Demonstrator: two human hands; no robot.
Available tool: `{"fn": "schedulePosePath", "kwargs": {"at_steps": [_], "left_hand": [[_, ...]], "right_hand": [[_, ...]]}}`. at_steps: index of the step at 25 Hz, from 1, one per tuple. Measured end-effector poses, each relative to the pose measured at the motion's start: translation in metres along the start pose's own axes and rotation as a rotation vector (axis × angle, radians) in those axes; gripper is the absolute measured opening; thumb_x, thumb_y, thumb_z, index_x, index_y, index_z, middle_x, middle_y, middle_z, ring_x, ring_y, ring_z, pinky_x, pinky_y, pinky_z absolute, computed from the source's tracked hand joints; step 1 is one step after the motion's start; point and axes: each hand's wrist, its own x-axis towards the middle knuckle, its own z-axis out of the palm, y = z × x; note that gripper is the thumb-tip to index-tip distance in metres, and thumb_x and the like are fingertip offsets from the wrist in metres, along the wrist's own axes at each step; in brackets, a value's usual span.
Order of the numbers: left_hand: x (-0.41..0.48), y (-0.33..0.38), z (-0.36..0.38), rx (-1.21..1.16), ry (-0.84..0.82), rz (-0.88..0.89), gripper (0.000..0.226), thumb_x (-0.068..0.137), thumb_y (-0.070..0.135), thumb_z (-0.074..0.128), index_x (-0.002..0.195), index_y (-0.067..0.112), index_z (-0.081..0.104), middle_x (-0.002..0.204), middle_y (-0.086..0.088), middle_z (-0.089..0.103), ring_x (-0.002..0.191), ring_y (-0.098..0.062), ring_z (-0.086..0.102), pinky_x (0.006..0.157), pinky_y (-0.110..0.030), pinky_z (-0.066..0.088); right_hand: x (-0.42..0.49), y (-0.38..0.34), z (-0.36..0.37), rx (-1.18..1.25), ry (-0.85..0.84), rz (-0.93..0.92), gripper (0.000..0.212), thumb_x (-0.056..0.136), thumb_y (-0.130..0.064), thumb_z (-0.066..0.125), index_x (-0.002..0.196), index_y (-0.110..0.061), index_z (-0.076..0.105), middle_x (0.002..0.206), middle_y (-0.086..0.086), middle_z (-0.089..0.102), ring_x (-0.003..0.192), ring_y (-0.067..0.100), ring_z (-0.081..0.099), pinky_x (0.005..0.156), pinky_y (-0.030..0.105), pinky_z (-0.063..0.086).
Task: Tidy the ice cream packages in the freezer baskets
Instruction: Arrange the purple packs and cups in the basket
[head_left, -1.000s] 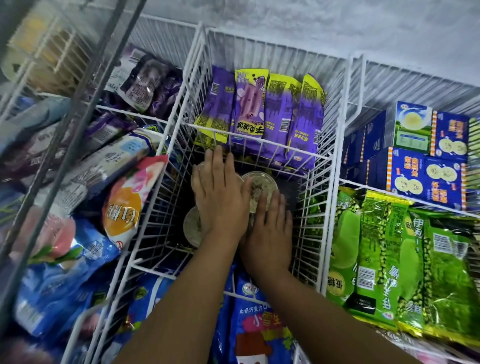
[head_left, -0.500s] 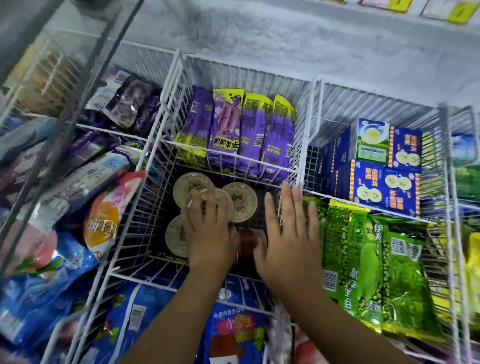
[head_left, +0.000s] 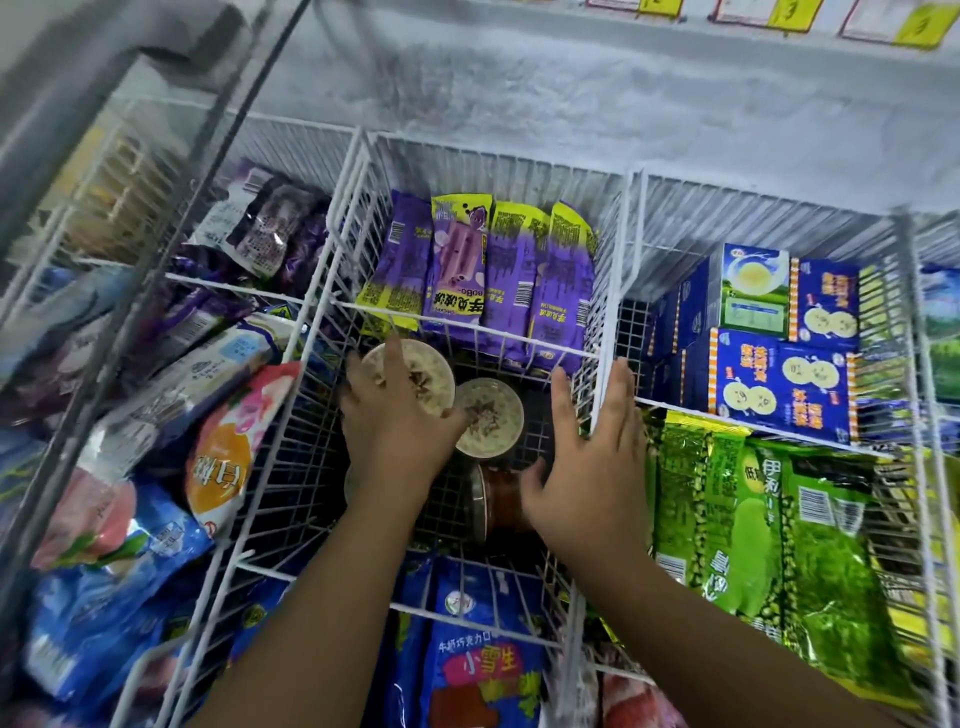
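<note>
Left hand (head_left: 395, 436) covers a cup (head_left: 435, 385) in the middle basket (head_left: 605, 291); grip cannot be told. Right hand (head_left: 592, 467), fingers (head_left: 563, 405) straight, touches the basket's right edge.
</note>
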Motion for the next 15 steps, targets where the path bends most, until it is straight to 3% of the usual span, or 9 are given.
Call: {"fn": "schedulePosePath", "kwargs": {"at_steps": [3,6,8,11,13,15], "left_hand": [[0.015,0.001,0.004,-0.004,-0.101,-0.071,0.091,0.089,0.054,0.047,0.152,0.021,-0.01,0.158,-0.008,-0.021,0.144,-0.042,-0.005,0.111,-0.054,0.026],[0.006,0.003,0.014,0.043,0.024,-0.035,0.083,0.094,0.05,0.037,0.152,0.008,-0.006,0.159,-0.009,-0.018,0.143,-0.041,-0.013,0.116,-0.055,0.013],[-0.006,0.001,0.018,0.052,0.166,0.051,0.079,0.094,0.047,0.038,0.152,0.004,0.004,0.16,-0.015,-0.003,0.145,-0.039,-0.003,0.117,-0.052,0.007],[-0.033,0.01,0.022,0.188,0.173,0.311,0.058,0.09,0.047,0.043,0.132,0.007,0.043,0.137,-0.018,0.042,0.129,-0.033,0.03,0.105,-0.044,0.026],[-0.045,0.024,0.029,0.408,0.029,0.435,0.058,0.092,0.055,0.038,0.128,0.01,0.044,0.134,-0.014,0.041,0.125,-0.032,0.029,0.103,-0.044,0.024],[-0.042,0.029,0.035,0.556,-0.054,0.479,0.065,0.094,0.057,0.032,0.139,0.01,0.032,0.147,-0.016,0.025,0.134,-0.032,0.02,0.108,-0.046,0.014]], "right_hand": [[-0.001,-0.001,0.001,0.023,0.028,0.009,0.093,0.073,-0.029,0.061,0.155,-0.02,0.019,0.158,0.028,0.0,0.147,0.04,0.004,0.117,0.051,0.019],[-0.001,-0.001,0.0,0.02,0.031,0.011,0.093,0.073,-0.03,0.061,0.155,-0.018,0.019,0.157,0.029,0.002,0.146,0.041,0.007,0.116,0.05,0.02],[-0.001,-0.002,0.001,0.011,0.032,0.013,0.092,0.074,-0.03,0.061,0.154,-0.016,0.02,0.157,0.029,0.003,0.146,0.042,0.008,0.116,0.051,0.021],[-0.001,-0.003,0.002,0.01,0.038,0.006,0.09,0.074,-0.029,0.062,0.154,-0.014,0.022,0.157,0.03,0.004,0.146,0.043,0.009,0.116,0.053,0.023],[-0.001,-0.002,0.002,0.012,0.053,-0.001,0.089,0.074,-0.028,0.063,0.153,-0.014,0.025,0.156,0.031,0.005,0.145,0.043,0.011,0.115,0.053,0.024],[-0.001,-0.002,0.002,0.013,0.052,0.003,0.089,0.074,-0.027,0.064,0.153,-0.015,0.025,0.156,0.031,0.005,0.145,0.043,0.011,0.115,0.053,0.024]]}}
